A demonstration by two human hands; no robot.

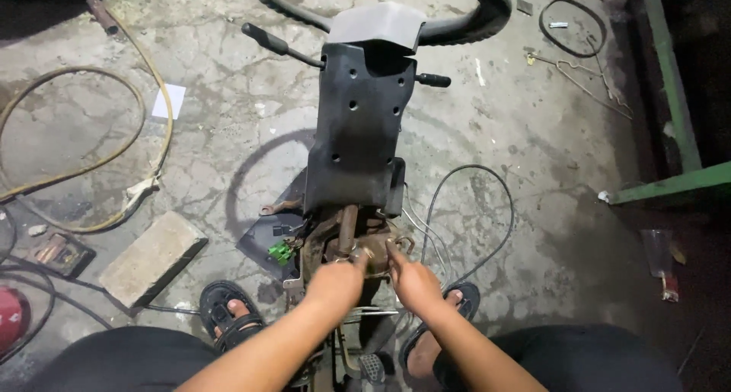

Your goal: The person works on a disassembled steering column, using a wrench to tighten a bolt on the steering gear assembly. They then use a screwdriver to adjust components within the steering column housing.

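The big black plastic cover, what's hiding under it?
Below the black plastic cover, a rusty metal shaft and bracket stick out, with a green plug and grey wires beside. Both hands touch that rusty end. The cover hides everything higher up.

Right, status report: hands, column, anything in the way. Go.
Left hand and right hand both on the rusty metal bracket at the near end of the black plastic steering column cover. Grey cable loops beside the right hand.

Concrete floor (228, 133) — yellow hose (91, 163), brick (152, 259), white paper (168, 101), black cable loop (572, 28), green frame (670, 182) at right.
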